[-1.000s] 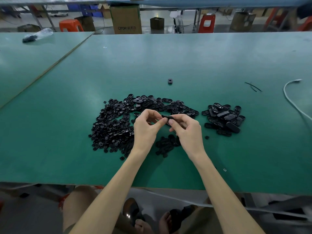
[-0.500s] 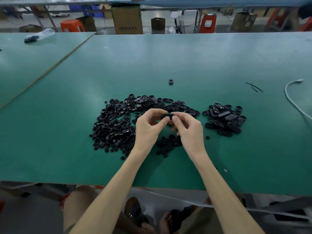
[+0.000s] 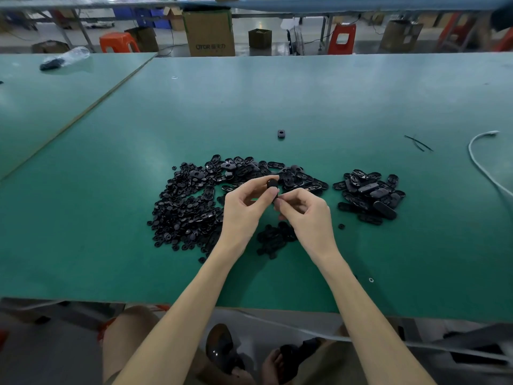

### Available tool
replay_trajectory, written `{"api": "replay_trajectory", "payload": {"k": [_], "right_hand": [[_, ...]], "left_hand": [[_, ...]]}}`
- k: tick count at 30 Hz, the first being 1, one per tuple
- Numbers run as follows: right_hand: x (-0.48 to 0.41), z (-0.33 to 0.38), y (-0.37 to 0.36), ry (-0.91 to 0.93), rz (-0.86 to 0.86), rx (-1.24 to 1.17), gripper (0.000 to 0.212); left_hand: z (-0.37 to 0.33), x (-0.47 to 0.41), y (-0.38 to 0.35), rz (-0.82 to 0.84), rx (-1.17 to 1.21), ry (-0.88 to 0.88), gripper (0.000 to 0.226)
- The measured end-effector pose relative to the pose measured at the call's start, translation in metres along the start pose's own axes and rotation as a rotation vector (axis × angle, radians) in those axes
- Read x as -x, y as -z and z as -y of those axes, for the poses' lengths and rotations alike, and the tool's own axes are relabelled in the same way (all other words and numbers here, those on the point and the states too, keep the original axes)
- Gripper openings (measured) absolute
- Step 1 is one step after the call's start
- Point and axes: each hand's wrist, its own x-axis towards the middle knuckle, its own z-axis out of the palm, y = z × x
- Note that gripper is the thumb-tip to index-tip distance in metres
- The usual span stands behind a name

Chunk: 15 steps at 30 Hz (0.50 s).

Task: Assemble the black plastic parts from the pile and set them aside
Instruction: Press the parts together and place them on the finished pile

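The left hand [image 3: 244, 211] and right hand [image 3: 309, 215] both pinch one black plastic part [image 3: 273, 184] in their fingertips, raised over the pile of loose parts [image 3: 191, 207]. A heap of assembled pieces [image 3: 369, 194] lies right of that pile.

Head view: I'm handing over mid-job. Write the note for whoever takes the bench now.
The left grip and right grip both pinch one black part above the table.
The loose pile lies to their left; a small heap sits beneath them.
Done: the set-aside pile on the right.
Left: finish this part, add it there, work through the loose pile.
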Motion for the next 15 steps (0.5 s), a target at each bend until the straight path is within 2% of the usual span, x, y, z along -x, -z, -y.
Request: {"api": "replay_trajectory", "payload": {"k": [11,15], "right_hand": [[0.0000,0.0037,-0.0010,0.019,-0.087,-0.063,0.006],[-0.0016,0.0019,-0.0002,0.018,-0.092,-0.057,0.009]], "left_hand": [[0.0042,-0.0008,0.0016,0.031,-0.118,0.004,0.029],[0.0036,-0.0015,0.0012,0.055,-0.067,0.012,0.023]]}}
